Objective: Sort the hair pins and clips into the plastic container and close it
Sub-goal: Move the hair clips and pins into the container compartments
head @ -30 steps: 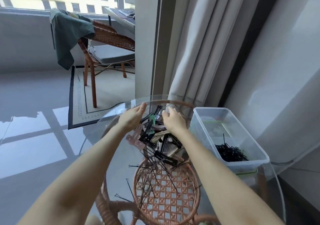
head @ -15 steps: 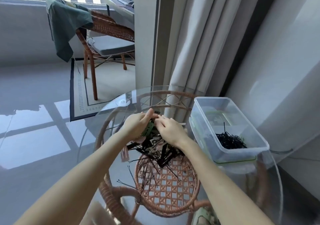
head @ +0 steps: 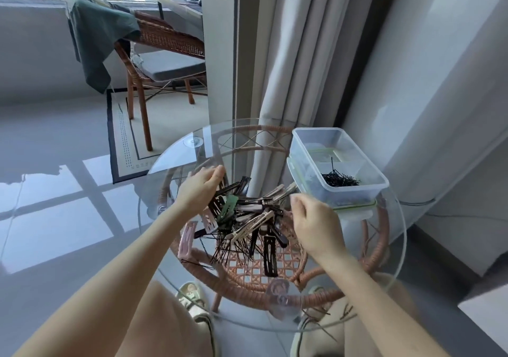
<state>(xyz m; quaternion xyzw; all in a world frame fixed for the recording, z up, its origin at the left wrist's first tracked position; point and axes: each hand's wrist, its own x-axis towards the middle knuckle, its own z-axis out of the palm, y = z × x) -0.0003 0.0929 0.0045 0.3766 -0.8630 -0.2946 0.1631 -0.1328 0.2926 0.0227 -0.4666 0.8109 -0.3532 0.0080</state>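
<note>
A heap of hair clips and pins [head: 247, 219] lies in the middle of the round glass table [head: 176, 161]: black, beige, one green clip [head: 227, 208], and a pink clip [head: 187, 239] at the left edge. My left hand [head: 202, 190] touches the heap's far left side, fingers against black clips. My right hand [head: 313, 220] hovers at the heap's right side with loosely curled fingers, holding nothing that I can see. The clear plastic container [head: 302, 142] stands open at the right, with black pins [head: 341, 180] inside. It sits on its green-edged lid [head: 354, 206].
The glass top rests on a rattan frame [head: 275, 282]. A curtain [head: 288, 67] and a wall stand close behind the table and container. A rattan chair [head: 165, 34] with a green cloth [head: 96, 34] stands far left on a rug. My feet [head: 192, 299] show under the glass.
My hands were pressed together over the heap; now they have moved apart to its left and right sides, and the clips lie spread out between them.
</note>
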